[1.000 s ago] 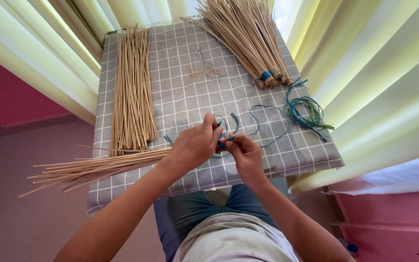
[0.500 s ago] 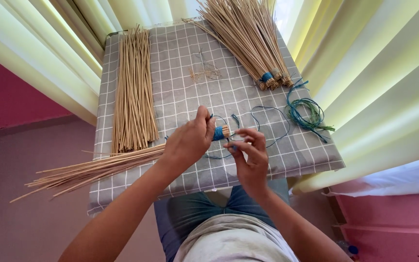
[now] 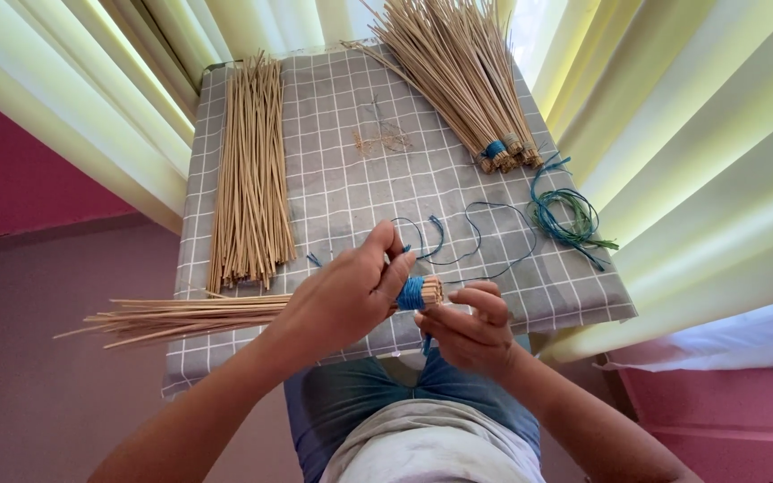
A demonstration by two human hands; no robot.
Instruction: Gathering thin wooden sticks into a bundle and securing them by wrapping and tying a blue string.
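1. Stick bundle (image 3: 199, 315) is lying across the bench's (image 3: 333, 188) near edge, jutting leftward.
2. We are gripping its bound end with left hand (image 3: 346, 295), fingers closed around it.
3. Right hand (image 3: 471, 326) is pinching blue cord (image 3: 411, 292), wrapped there.

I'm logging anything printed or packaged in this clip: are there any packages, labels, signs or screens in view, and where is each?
None in view: no package, label, sign or screen.
The table has only a grey checked cloth, loose and tied sticks and blue cord.
The left hand holds a stick bundle bound in blue; the right hand is at its bound end.
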